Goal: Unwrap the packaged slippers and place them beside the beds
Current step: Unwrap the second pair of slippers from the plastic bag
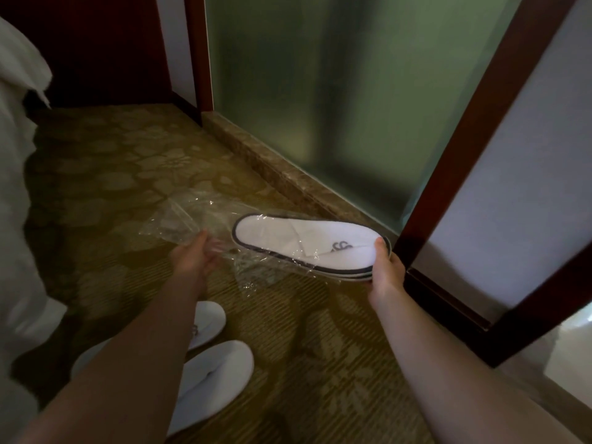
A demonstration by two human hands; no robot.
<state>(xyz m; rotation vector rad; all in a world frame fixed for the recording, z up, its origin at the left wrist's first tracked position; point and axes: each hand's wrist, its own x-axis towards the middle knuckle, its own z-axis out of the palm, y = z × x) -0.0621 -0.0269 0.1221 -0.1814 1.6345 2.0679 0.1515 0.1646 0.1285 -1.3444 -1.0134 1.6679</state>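
Observation:
A flat stacked pair of white slippers (298,240) with dark trim hangs above the carpet, its heel end still inside a clear plastic wrapper (189,219). My right hand (386,267) pinches the toe end of the pair, thumb on top. My left hand (195,254) grips the loose wrapper at the heel side, and the plastic trails off to the left. Two unwrapped white slippers (221,370) lie side by side on the carpet below my left forearm, partly hidden by it.
White bedding (16,187) hangs down along the left edge. A frosted glass panel (320,91) on a stone sill (272,174) stands ahead, with a dark wooden frame (455,174) to its right. Patterned carpet (112,187) covers the floor.

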